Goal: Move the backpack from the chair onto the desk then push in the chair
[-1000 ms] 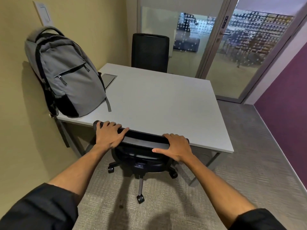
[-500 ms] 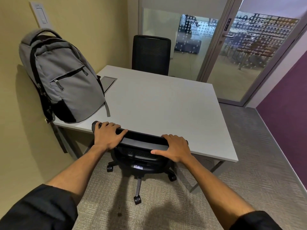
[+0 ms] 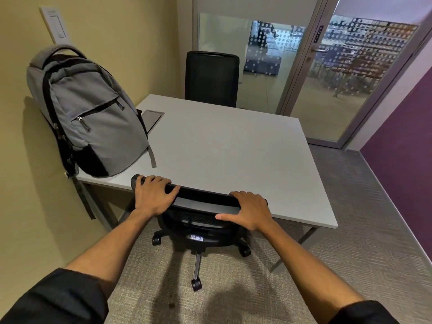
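Observation:
The grey backpack (image 3: 93, 118) stands upright on the left end of the white desk (image 3: 229, 155), leaning against the yellow wall. A black wheeled office chair (image 3: 201, 206) is pushed against the desk's near edge, its seat tucked under the top. My left hand (image 3: 153, 195) grips the left end of the chair's backrest top. At the right end my right hand (image 3: 250, 211) lies over the same top edge, thumb along its near side.
A second black chair (image 3: 211, 79) stands at the desk's far side. A cable hatch (image 3: 152, 118) is set in the desk behind the backpack. Glass door (image 3: 346, 73) at the back right, purple wall (image 3: 402, 127) on the right, grey carpet underfoot.
The chair has rolled a little further under the desk with both hands on its backrest. My view has drifted slightly; the backpack has not moved on the desk.

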A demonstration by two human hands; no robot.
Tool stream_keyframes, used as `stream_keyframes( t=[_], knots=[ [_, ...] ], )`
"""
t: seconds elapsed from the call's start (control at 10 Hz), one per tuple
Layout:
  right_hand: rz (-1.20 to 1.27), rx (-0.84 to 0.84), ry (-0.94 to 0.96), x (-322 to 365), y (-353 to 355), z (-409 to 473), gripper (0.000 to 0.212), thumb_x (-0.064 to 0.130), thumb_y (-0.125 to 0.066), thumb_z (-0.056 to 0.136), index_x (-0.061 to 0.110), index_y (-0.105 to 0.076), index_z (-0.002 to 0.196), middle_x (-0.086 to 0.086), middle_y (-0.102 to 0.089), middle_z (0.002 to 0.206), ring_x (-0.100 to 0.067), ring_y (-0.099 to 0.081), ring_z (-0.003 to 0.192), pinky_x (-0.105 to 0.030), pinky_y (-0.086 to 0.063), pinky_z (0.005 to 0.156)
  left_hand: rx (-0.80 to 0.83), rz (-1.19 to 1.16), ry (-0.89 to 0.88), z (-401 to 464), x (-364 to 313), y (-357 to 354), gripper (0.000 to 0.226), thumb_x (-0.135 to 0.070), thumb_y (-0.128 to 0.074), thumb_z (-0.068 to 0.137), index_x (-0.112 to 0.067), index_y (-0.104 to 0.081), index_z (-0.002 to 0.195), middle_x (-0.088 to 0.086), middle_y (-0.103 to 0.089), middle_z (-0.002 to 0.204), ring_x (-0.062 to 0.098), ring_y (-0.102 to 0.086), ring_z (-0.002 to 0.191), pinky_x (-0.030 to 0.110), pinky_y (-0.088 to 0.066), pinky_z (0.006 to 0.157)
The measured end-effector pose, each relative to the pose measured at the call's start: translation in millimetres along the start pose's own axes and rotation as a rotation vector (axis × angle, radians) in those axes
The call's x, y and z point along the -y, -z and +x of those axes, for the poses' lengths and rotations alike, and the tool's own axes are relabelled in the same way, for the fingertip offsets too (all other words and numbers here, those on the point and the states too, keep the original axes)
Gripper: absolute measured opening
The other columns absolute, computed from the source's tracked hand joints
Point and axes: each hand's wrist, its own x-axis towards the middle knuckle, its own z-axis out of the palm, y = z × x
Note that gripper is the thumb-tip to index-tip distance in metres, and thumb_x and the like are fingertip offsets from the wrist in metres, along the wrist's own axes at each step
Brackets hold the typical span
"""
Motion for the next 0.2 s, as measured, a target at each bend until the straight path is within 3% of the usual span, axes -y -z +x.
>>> stream_keyframes(
  t=[0.1,0.2],
  knots=[
    [0.001,0.093,0.005,2.8,5.9,0.9,0.110,0.104,-0.032,0.056,0.034,-0.046,0.139,0.002,-0.060,0.135,-0.023,-0.057,0.118,-0.045,-0.041,0.099,0.036,0.018,0.007,-0.1,1.2,3.9,0.075,-0.071,-0.016,0.087,-0.025,-0.067,0.120,0.002,-0.065,0.130,0.024,-0.047,0.130,0.059,-0.009,0.115],
    [0.068,0.140,0.002,4.2,9.0,-0.6,0.116,0.103,-0.038,0.054,0.036,-0.032,0.149,0.001,-0.041,0.155,-0.024,-0.041,0.138,-0.050,-0.026,0.114,0.031,-0.027,0.012,-0.9,1.1,5.9,0.075,-0.070,-0.018,0.091,-0.021,-0.059,0.131,0.005,-0.056,0.141,0.025,-0.039,0.138,0.063,0.003,0.115]
  ],
)
